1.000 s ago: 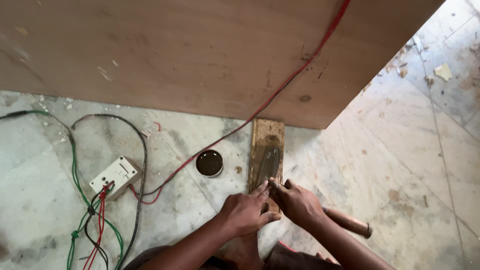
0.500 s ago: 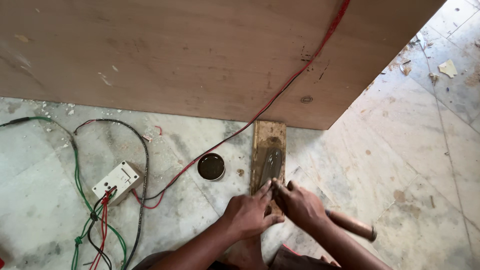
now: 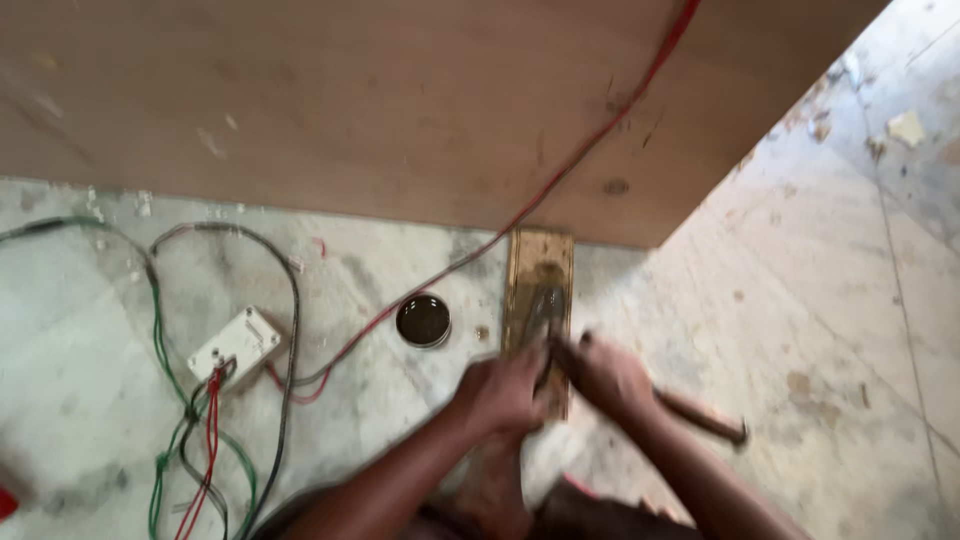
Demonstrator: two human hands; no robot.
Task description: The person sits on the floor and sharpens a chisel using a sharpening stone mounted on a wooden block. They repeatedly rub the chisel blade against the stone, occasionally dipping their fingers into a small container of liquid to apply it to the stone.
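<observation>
**A:** Where does the work sit?

**B:** On a small wooden block [image 3: 540, 290] that lies flat on the marble floor [image 3: 800, 300], just below the edge of a big plywood panel [image 3: 400, 100]. A dark oval patch marks the block's middle. Both hands meet at its near end.

**A:** And the hands themselves?

**B:** The left hand [image 3: 500, 392] is curled and presses down on the block's near end. The right hand [image 3: 610, 375] is closed around a thin dark tool [image 3: 555, 345], whose tip points into the block. The picture is blurred there, so what kind of tool it is cannot be told.

**A:** What might go wrong?

**B:** The block is only held by hand pressure on smooth stone, so a hard push could make it skid. The two hands nearly touch; if the tip slips off the wood, it likely meets the left fingers.

**A:** Anything nearby?

**B:** A small open tin [image 3: 423, 321] of dark stuff stands just left of the block; a jolted block could knock it. A red wire [image 3: 600, 140] runs across the panel to a white switch box [image 3: 236, 347] among loose cables, and a wooden-handled tool [image 3: 700, 415] lies by the right forearm.
</observation>
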